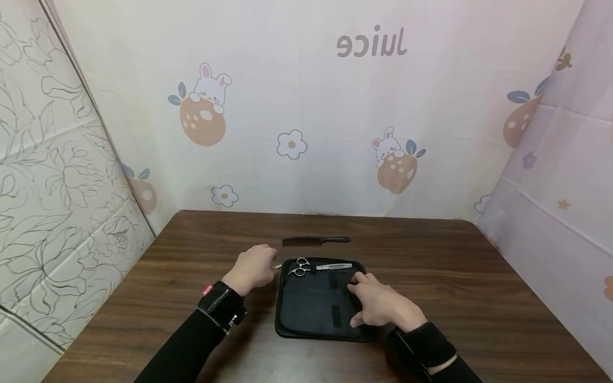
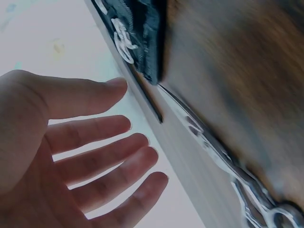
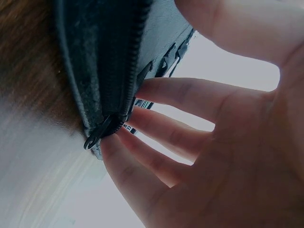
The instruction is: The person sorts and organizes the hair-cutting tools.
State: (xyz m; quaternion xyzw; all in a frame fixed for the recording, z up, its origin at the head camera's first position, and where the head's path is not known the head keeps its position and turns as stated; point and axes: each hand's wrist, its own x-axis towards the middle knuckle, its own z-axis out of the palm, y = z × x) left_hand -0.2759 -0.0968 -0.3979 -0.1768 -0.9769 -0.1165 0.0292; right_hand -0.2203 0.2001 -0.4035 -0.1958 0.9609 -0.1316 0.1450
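A black zip case [image 1: 306, 308] lies on the table between both hands. Thinning scissors [image 1: 333, 266] with silver finger rings sit in its upper part, under a small black strap. My right hand [image 1: 380, 303] touches the case's right edge with outstretched fingers, which reach the zip [image 3: 130, 61] in the right wrist view. Left of the case, my left hand [image 1: 254, 267] hovers with spread fingers and holds nothing. Beside it, a second pair of silver scissors [image 2: 204, 137] lies on the table, blades towards the case; in the head view the hand hides most of it.
A black comb [image 1: 316, 241] lies behind the case. The brown wooden table [image 1: 455, 282] runs back to a printed curtain [image 1: 297, 106], with more hanging fabric along both sides.
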